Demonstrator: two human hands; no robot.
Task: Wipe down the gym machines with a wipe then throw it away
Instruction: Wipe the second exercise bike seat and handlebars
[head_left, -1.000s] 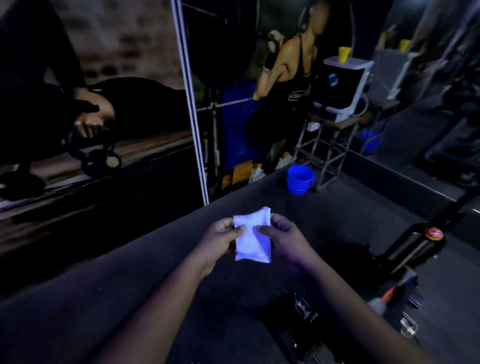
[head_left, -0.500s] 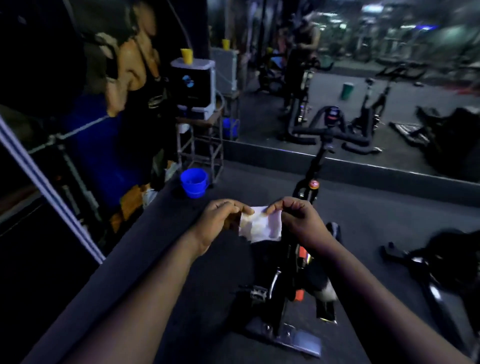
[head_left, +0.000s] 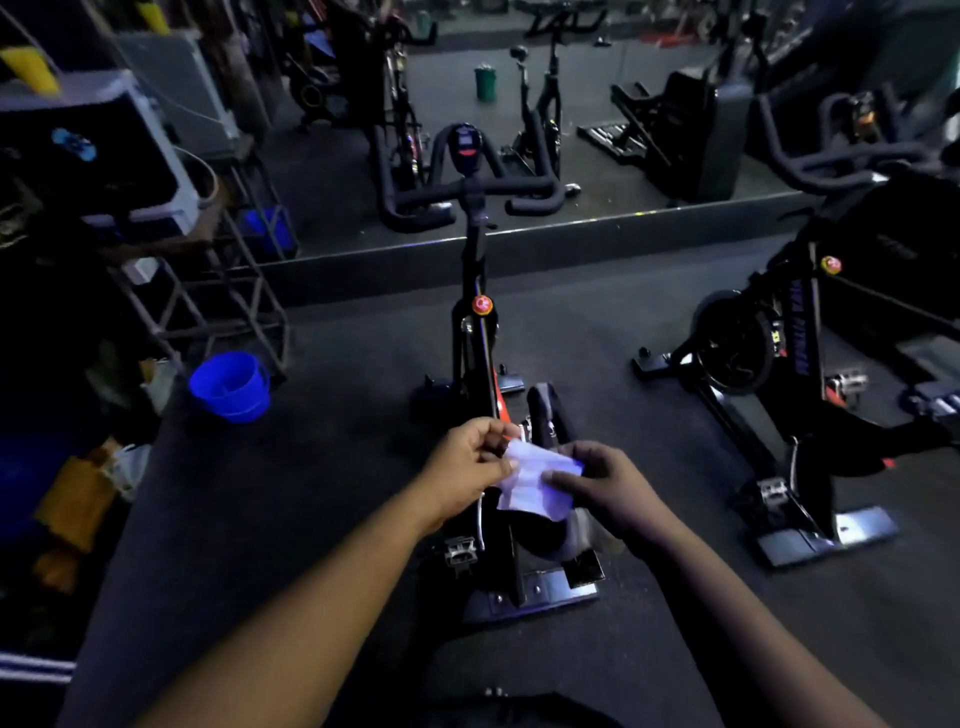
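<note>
Dim gym floor (head_left: 311, 519) stretches under a row of exercise bikes, and over the nearest bike (head_left: 480, 322) the left hand (head_left: 465, 467) and right hand (head_left: 605, 486) each pinch an edge of the white wipe (head_left: 535, 480) held between them. It looks feather-light, limp and probably damp — likely to bunch or tear if tugged. Best handled bunched into the palm of one hand — not by a corner — before pressing it to the handlebars (head_left: 467, 189).

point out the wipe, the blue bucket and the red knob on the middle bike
wipe (head_left: 535, 480): head view, flat white middle between both hands.
blue bucket (head_left: 231, 387): head view, outer wall below its rim.
red knob (head_left: 482, 304): head view, knob face on the bike frame.
</note>
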